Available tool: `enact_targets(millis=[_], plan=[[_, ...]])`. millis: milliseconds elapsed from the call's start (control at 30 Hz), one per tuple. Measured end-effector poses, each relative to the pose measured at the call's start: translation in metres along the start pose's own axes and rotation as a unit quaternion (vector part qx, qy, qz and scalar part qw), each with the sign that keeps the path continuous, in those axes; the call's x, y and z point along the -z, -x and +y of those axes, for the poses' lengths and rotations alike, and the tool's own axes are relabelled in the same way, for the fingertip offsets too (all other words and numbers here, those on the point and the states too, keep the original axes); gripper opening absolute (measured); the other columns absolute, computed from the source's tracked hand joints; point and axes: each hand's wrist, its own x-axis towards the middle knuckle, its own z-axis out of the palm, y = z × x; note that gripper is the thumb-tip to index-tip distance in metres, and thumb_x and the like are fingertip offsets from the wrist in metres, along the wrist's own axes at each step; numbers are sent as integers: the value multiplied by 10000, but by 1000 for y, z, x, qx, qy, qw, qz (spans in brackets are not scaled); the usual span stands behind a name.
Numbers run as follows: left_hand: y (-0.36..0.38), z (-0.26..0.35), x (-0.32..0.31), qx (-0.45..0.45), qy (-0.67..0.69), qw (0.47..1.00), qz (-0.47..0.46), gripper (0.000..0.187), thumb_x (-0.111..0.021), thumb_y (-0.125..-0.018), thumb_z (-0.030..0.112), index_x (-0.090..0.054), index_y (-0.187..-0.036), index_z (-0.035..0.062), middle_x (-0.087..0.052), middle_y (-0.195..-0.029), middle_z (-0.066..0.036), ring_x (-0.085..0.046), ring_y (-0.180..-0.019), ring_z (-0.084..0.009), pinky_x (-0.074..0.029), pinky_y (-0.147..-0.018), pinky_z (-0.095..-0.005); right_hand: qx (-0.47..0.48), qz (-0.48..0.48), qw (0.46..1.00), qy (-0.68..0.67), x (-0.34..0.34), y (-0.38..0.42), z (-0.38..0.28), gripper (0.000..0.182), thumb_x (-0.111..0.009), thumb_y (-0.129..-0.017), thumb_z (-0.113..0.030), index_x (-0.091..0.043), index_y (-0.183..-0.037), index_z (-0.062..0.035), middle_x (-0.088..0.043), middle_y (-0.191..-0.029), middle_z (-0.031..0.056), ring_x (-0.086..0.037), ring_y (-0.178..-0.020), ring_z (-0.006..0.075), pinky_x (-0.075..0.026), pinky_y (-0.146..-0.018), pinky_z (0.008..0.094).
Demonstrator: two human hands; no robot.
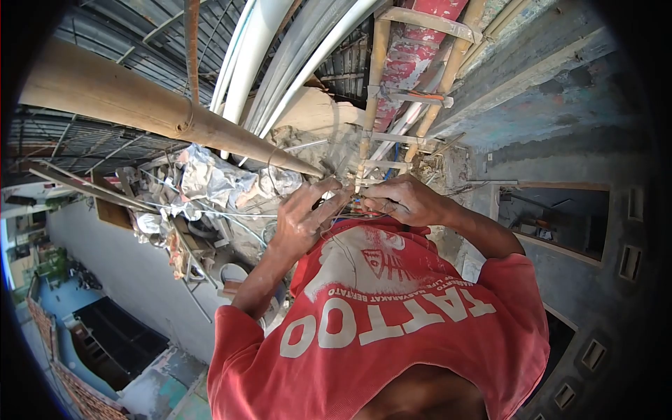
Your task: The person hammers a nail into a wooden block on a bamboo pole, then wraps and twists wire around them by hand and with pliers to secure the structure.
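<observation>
In front of my chest, both hands are raised close together with bent fingers. My left hand (311,208) is closed, its fingertips pinching a thin wire (334,236) that loops down over the red shirt (392,301). Just to its right, my right hand (407,199) is also closed, thumb against fingers, on what looks like the same thin wire. Small coloured bits show between the hands, too small to name. The fingers partly hide what lies between them.
A bamboo ladder (374,91) rises ahead. A thick bamboo pole (140,115) slants in from the left, beside white pipes (255,63). Crumpled sacks and rubble (213,175) lie below left. A grey wall with a window opening (560,220) stands at right.
</observation>
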Motion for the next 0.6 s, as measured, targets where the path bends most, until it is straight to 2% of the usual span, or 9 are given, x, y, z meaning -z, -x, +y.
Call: enact_targets(millis=[100, 200, 267, 367, 467, 500, 533, 567, 600], plan=[[-2, 3, 5, -33, -63, 997, -25, 402, -667, -652, 25, -661, -1041, 126, -629, -926, -12, -509, -596, -132, -443, -487, -250, 23, 17, 998, 63, 0, 3, -1, 190, -554, -886, -203, -600, -924, -23, -622, -770, 152, -604, -707, 336, -450, -592, 388], [-1, 0, 4, -44, -57, 997, -36, 404, -642, -645, 37, -656, -1039, 126, -633, -957, -13, -489, -574, -132, -439, -474, -252, 40, 29, 994, 94, -1, 4, 0, 156, -574, -867, -179, -615, -914, -36, -629, -766, 129, -613, -701, 315, -459, -585, 386], [3, 0, 3, -38, -62, 996, -46, 420, -636, -622, -5, -656, -1024, 117, -633, -984, -17, -527, -607, -139, -468, -493, -255, 52, 27, 994, 94, -2, 4, 1, 143, -582, -858, -170, -622, -911, -44, -632, -768, 120, -616, -699, 304, -464, -585, 384], [4, 4, 2, 32, 34, 997, -61, 421, -611, -595, -67, -664, -981, 95, -628, -988, -34, -617, -748, -188, -532, -591, -286, 59, 26, 989, 131, -1, 4, -1, 132, -611, -819, -161, -632, -904, -63, -645, -789, 99, -625, -703, 280, -473, -585, 376], [5, -1, 4, 84, 163, 979, -94, 274, -620, -688, -42, -663, -944, 47, -644, -943, -88, -636, -822, -250, -536, -697, -328, 76, 6, 984, 164, -2, 3, -1, 155, -614, -807, -172, -636, -910, -58, -638, -787, 93, -621, -698, 277, -482, -584, 363], [4, -1, 9, 113, 194, 965, -139, 191, -618, -744, -5, -664, -926, 28, -650, -926, -108, -637, -839, -272, -526, -735, -351, 81, -10, 982, 170, -1, 3, -5, 159, -610, -809, -178, -638, -908, -57, -635, -789, 96, -618, -691, 278, -483, -582, 364], [6, -5, 10, 131, 267, 939, -175, 217, -619, -760, 53, -657, -973, 52, -645, -967, -110, -619, -893, -282, -509, -785, -365, 92, -24, 979, 182, 0, 2, -8, 163, -605, -812, -185, -640, -905, -56, -631, -791, 99, -615, -684, 278, -484, -579, 365], [10, -7, 8, 153, 301, 923, -186, 180, -593, -821, 106, -653, -976, 38, -643, -949, -128, -615, -881, -292, -490, -781, -369, 116, -3, 981, 158, -6, 3, 1, 177, -593, -819, -206, -640, -891, -51, -618, -773, 101, -611, -673, 278, -482, -576, 373], [20, -11, 0, 185, 354, 898, -184, 182, -576, -858, 144, -650, -972, 24, -641, -945, -140, -613, -866, -298, -475, -773, -368, 94, -46, 975, 194, -3, 1, 0, 186, -585, -827, -222, -642, -886, -55, -615, -751, 101, -612, -666, 279, -485, -570, 377]])
